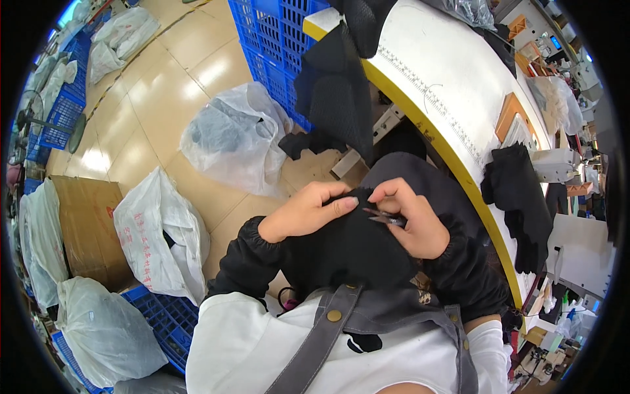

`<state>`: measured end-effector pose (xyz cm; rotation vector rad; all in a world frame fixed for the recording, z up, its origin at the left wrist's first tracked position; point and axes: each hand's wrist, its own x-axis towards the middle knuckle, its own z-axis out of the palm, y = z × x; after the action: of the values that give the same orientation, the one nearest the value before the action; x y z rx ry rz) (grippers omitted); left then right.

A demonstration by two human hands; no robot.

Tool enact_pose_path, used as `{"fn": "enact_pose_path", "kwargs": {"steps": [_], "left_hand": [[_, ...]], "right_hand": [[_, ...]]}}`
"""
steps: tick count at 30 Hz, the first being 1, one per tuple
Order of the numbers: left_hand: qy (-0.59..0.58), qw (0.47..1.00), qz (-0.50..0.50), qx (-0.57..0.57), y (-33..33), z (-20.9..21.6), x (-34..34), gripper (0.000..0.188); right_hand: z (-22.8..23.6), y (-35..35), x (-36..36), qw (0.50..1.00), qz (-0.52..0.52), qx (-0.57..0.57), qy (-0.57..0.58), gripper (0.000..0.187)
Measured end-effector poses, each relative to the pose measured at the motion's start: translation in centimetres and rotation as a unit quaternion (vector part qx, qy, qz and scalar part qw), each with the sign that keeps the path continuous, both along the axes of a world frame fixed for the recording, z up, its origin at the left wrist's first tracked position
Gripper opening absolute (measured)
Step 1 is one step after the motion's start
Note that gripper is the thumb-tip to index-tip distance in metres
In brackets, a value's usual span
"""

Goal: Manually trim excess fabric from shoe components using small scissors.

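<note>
A piece of black fabric (348,253) lies over my lap. Its upper edge is pinched by my left hand (305,213), with the thumb on top. Thread snips (382,218) sit in my right hand (419,226), their pointed blades turned left toward the other hand, just above the cloth. The right thumb and index finger come close together near the fabric edge; whether they pinch a thread there is too small to make out.
To my right curves a white sewing table (433,65) with a yellow edge, black fabric pieces (522,203) and a sewing machine (554,165). Blue crates (279,72) stand ahead. Leftward are stuffed plastic bags (230,138), a cardboard box (92,230) and another blue crate (164,322).
</note>
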<state>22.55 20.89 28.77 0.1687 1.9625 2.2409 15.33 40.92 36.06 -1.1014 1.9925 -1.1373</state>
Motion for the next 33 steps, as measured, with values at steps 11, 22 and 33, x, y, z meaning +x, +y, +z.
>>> {"fn": "enact_pose_path", "kwargs": {"steps": [11,22,33], "left_hand": [[0.262,0.949,0.053,-0.166,-0.5,-0.2,0.1,0.026],[0.298,0.952,0.043,-0.054,-0.8,0.2,-1.2,0.042],[0.296,0.954,0.000,-0.036,-1.4,0.1,-1.1,0.023]], "right_hand": [[0.1,-0.7,-5.5,0.988,-0.007,0.083,-0.131,0.047],[0.7,-3.7,-6.9,0.959,0.104,0.117,-0.238,0.051],[2.6,-4.1,-7.6,0.996,-0.028,0.022,-0.082,0.038]]}}
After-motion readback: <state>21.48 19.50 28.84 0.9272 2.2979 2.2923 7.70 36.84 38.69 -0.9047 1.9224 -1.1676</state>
